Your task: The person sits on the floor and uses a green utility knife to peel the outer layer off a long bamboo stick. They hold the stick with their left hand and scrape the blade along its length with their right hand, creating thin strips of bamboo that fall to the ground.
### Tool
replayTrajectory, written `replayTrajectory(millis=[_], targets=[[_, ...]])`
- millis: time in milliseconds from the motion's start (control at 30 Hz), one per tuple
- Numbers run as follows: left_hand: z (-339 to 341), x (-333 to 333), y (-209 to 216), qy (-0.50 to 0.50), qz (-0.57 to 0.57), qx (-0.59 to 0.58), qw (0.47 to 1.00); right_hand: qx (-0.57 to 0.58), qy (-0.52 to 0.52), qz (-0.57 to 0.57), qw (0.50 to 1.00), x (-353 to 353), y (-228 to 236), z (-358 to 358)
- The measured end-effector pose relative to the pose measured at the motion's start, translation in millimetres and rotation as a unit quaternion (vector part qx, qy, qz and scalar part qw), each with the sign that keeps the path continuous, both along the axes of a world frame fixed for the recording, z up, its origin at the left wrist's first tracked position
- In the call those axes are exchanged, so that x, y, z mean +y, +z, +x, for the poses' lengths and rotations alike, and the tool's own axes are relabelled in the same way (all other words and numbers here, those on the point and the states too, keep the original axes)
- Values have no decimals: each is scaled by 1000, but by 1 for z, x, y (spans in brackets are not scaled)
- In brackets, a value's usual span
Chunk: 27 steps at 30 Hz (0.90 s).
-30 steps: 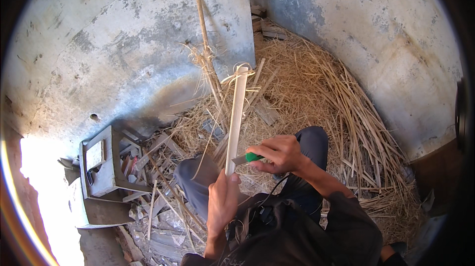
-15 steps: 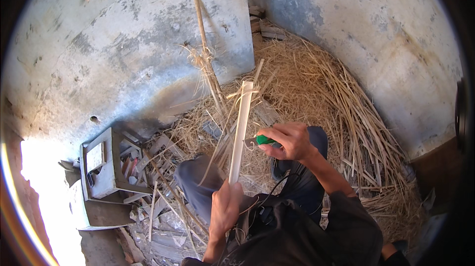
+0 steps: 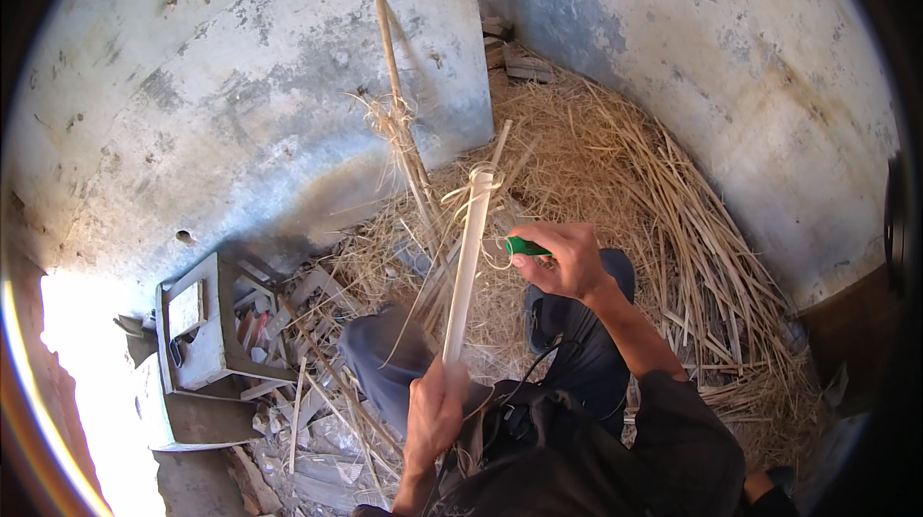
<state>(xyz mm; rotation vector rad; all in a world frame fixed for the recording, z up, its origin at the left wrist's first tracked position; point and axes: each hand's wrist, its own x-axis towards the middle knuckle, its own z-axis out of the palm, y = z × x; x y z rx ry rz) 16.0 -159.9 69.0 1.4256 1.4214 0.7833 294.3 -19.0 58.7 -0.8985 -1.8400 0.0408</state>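
My left hand (image 3: 436, 413) is wrapped round the lower end of a long pale bamboo strip (image 3: 466, 267), which points up and away from me. Thin curled shavings (image 3: 480, 174) hang at the strip's far end. In my right hand (image 3: 569, 262), a green-handled knife (image 3: 527, 247) points left toward the strip's right edge. Its blade is small and blurred, so I cannot tell whether it touches the bamboo. A thin curl sits by the blade.
Shavings and straw (image 3: 586, 151) cover the floor, with long split strips (image 3: 702, 228) piled along the right wall. A pole (image 3: 389, 55) leans on the left wall (image 3: 240, 65). At the lower left lies a wooden stool-like frame (image 3: 226, 325) amid scraps. My knees (image 3: 380, 353) flank the strip.
My right hand and the knife have moved slightly up and to the right. The strip's far end has dipped slightly, and the shavings there look more curled. My left hand keeps its grip.
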Motion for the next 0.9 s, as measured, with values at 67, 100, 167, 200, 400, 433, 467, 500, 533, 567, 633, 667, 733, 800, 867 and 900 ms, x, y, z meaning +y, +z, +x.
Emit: replayTrajectory(millis=[67, 100, 167, 200, 400, 433, 467, 500, 533, 567, 633, 667, 733, 800, 867, 900], targets=[[1, 4, 8, -3, -6, -3, 1000, 45, 43, -121, 991, -6, 2, 0], [1, 5, 10, -5, -8, -3, 1000, 68, 65, -180, 979, -8, 4, 0], [2, 6, 10, 0, 4, 12, 1000, 74, 73, -197, 975, -7, 1, -2], [4, 6, 9, 2, 10, 20, 1000, 77, 77, -205, 973, -7, -1, -3], [11, 1, 12, -8, 18, 33, 999, 13, 31, -44, 998, -4, -6, -6], [11, 0, 11, -6, 14, 36, 999, 1, 27, -31, 999, -2, -7, -5], [11, -1, 10, -4, 10, 38, 999, -12, 23, -19, 999, 0, -7, -3], [11, -2, 9, -1, 7, 40, 999, -25, 20, -5, 999, 2, -6, -1], [10, -4, 8, -2, 11, 34, 999, -32, 18, 3, 999, 3, -5, 1], [10, -6, 7, -3, 15, 28, 999, -38, 16, 11, 999, 3, -4, 3], [9, -8, 7, -6, 5, 17, 1000, -53, 16, 11, 998, 3, -1, 6], [8, -8, 9, -8, -9, 11, 1000, -61, 17, 3, 998, 2, 1, 8], [7, -10, 10, -11, -24, -2, 1000, -70, 17, 8, 997, 2, 3, 9], [7, -12, 8, -9, -24, -18, 1000, -71, 18, 37, 997, 5, 3, 9], [4, -13, 7, -21, -23, -9, 999, -67, 16, 45, 997, 4, 8, 9], [3, -12, 6, -28, -22, -6, 999, -66, 14, 50, 996, 4, 11, 12]])
